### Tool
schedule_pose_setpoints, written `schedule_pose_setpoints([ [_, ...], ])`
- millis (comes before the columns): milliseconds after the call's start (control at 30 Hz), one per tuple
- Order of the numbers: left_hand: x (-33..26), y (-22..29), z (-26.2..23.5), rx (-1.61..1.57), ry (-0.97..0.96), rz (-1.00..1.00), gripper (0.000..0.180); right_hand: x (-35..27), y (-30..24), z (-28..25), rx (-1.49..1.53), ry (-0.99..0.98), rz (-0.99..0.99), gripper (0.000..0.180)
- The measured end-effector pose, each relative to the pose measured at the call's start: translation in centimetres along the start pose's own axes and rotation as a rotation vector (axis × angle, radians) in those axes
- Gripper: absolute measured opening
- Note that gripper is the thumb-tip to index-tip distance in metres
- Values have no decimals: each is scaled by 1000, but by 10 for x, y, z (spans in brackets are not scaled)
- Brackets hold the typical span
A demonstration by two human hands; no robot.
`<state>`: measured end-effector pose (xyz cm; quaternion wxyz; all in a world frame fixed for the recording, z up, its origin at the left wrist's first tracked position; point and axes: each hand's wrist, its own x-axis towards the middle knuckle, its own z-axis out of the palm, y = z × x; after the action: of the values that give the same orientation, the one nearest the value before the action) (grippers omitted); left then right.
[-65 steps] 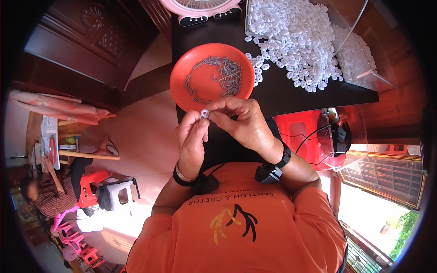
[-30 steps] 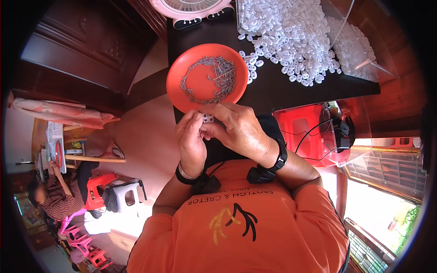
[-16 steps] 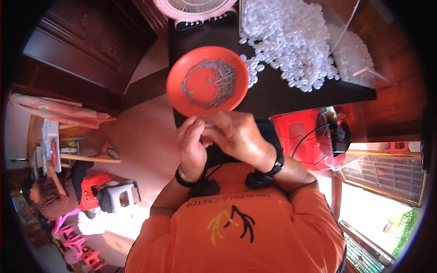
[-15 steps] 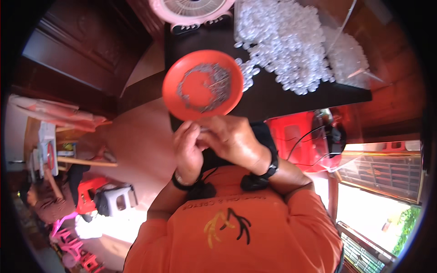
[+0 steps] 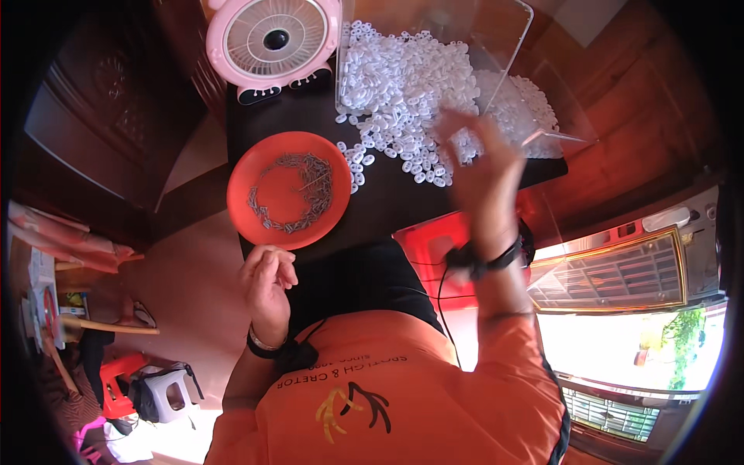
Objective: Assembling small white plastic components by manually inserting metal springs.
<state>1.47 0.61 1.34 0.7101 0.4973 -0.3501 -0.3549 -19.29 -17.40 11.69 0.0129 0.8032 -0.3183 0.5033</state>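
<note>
My left hand is held just in front of an orange plate, its fingers curled in together; whatever they may hold is too small to make out. On the plate lies a loose ring of small grey metal pieces. Farther right my right hand is raised at the near edge of a big heap of small white oval plastic pieces. Motion blurs its fingers, so I cannot tell whether they hold anything. Several loose white ovals lie between plate and heap.
A pink fan stands at the back left of the dark table. Clear panels stand around the heap. A red plastic container is beside the table's near right edge. Stools and another person are at far left.
My hands were together in front of the plate; the right one has left the left and moved up and right to the white pieces. The whole view has shifted, showing more of the fan.
</note>
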Motion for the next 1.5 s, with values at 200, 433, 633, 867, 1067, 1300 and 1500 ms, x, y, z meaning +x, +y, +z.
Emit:
schedule_pose_setpoints([
  [200, -1, -8, 0, -102, 7, -64, 28, 79, 100, -55, -634, 237, -200, 35],
  [433, 0, -9, -1, -25, -40, -62, 28, 6, 70, 48, 71, -508, -83, 11],
  [633, -2, -13, -7, -35, -63, -65, 28, -16, 55, 96, -76, -784, -238, 12],
  [867, -2, -9, -5, -11, -111, -101, 27, -18, 53, 100, -177, -786, -180, 12],
  [1067, 3, -1, -4, 22, -131, -96, 26, -6, -3, 66, 941, -802, 496, 15],
  [1300, 13, 5, 10, -37, -240, -100, 36, -55, -53, 77, 1398, -684, 643, 15],
  [1500, 9, 2, 6, -131, -203, -109, 29, -73, -80, 83, 1037, -463, 196, 12],
])
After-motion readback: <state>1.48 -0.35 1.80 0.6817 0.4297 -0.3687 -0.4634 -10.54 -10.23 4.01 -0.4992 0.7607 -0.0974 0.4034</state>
